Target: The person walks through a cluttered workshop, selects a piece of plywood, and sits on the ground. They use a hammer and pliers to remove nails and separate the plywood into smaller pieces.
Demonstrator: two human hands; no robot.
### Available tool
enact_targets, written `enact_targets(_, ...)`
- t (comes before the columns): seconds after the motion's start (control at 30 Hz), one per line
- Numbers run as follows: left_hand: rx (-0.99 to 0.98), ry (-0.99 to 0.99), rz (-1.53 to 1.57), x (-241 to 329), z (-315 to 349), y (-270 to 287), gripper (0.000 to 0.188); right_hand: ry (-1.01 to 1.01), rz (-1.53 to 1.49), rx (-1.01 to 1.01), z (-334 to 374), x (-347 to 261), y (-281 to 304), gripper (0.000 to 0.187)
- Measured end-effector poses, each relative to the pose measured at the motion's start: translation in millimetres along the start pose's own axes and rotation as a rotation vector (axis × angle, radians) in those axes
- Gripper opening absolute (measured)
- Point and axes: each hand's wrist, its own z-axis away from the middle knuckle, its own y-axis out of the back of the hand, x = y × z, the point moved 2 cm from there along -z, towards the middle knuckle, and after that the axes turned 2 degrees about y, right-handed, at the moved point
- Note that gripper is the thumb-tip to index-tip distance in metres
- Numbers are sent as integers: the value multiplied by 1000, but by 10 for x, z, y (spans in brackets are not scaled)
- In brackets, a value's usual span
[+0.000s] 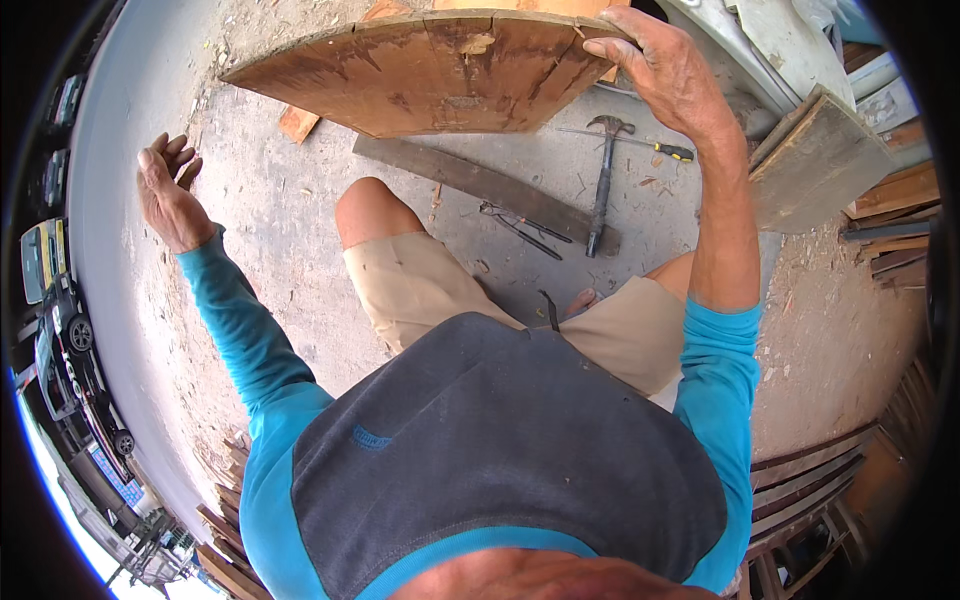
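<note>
Right hand (668, 72): raised, fingers curled over the right end of a broad brown wooden board (430, 72), thumb side hidden behind the wood. I read this as a closed grip on the board's edge. The board is made of several planks joined side by side, held off the ground and tilted, its far edge cut off by the top of the view.

Left hand (166, 190): held out to the side, fingers loosely spread, touching nothing; well apart from the board.

Below the board, on the concrete ground (290, 220): a long dark plank (480, 185) lying diagonally. A claw hammer (603, 180) lies with its handle end resting on that plank's right end. Pincers (522, 228) lie just beside the plank's near edge. A thin tool with a yellow-and-black handle (640, 145) lies across behind the hammer head; its kind I cannot make out.

Right edge of ground: a stack of boards (815, 160), partly cut off. A small wood offcut (297, 123) lies under the board's left end. My view of the lap is blocked by the person's own torso and knees.
</note>
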Motion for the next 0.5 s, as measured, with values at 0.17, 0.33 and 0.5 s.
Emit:
enact_targets(0.17,-387,-887,-124,1153,577,-1190,43,-78,4,36,-98,36,-127,30)
enact_targets(0.33,-468,-944,-266,1333,572,-2080,55,-106,-119,-8,-283,-122,-141,28)
enact_targets(0.5,-1023,-519,-186,1330,540,-2407,64,-114,-156,-17,-357,-301,-461,26)
